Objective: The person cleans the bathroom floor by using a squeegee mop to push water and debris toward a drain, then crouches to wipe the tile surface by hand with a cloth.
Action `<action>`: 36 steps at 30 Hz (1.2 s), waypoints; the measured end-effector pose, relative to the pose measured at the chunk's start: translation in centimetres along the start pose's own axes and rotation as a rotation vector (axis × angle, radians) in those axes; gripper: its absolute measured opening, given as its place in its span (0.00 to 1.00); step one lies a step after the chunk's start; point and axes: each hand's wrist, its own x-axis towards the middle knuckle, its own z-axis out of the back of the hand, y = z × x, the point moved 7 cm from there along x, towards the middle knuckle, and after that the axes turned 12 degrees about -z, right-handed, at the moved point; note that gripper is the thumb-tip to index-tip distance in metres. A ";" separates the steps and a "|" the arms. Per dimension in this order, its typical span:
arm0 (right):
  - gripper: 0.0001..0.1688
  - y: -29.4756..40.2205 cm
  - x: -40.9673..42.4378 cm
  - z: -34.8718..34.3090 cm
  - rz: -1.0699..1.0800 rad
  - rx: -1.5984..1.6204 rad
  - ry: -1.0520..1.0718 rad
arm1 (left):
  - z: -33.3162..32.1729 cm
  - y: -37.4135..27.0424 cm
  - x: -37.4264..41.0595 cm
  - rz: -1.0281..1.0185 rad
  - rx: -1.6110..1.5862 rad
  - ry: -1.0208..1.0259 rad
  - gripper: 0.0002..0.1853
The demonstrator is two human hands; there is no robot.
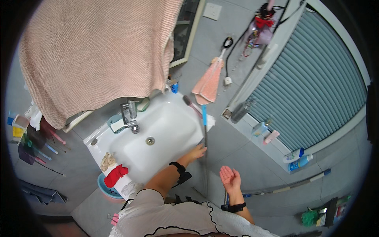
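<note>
My left hand [197, 151] is at the front right edge of the white washbasin [160, 154], its fingers extended beside a thin grey pole with a blue end [204, 115]; whether they touch it, I cannot tell. Palm up and empty, my right hand [230, 179] is held out to the right of the basin. The basin has a chrome faucet [132, 111] and a drain [150, 140]. A white soap bar [117, 125] lies in a dish by the faucet. Red cloth [116, 175] and beige cloth [108, 161] lie on the basin's left rim. A brush [192, 106] rests on the right rim.
A large pink towel [100, 53] hangs above the basin. A small pink towel [208, 81] hangs on the wall. Several bottles stand along the window ledge, including a blue one [300, 163]. A blue basin [109, 189] sits below at the left.
</note>
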 end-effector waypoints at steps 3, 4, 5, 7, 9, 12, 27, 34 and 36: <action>0.20 -2.3 5.3 -4.9 -0.097 -0.196 -0.012 | 3.8 -1.2 -2.8 0.005 -0.083 -0.012 0.28; 0.19 -3.5 7.1 -6.4 -0.152 -0.272 0.001 | 5.2 -1.9 -4.0 -0.033 -0.185 -0.032 0.24; 0.19 -4.9 8.8 -7.9 -0.207 -0.349 0.017 | 7.2 -2.2 -5.3 -0.019 -0.225 -0.138 0.21; 0.16 -7.9 12.0 -10.7 -0.317 -0.462 0.018 | 10.9 -3.4 -8.2 -0.060 -0.344 -0.310 0.19; 0.15 -10.7 15.0 -13.8 -0.385 -0.682 0.077 | 14.4 -4.1 -11.3 -0.050 -0.300 -0.528 0.17; 0.12 -14.7 19.9 -19.1 -0.342 -0.950 0.170 | 19.1 -4.5 -16.1 -0.065 -0.392 -0.755 0.15; 0.18 -26.1 37.3 -43.3 0.765 -1.803 0.495 | 25.6 1.0 -20.8 -0.108 -1.002 -1.195 0.18; 0.16 -25.4 34.6 -45.0 1.033 -1.616 0.659 | 28.4 3.8 -18.7 0.052 -1.079 -1.373 0.30; 0.16 -25.7 35.5 -44.9 0.896 -1.745 0.638 | 29.6 4.3 -18.0 0.072 -1.089 -1.381 0.31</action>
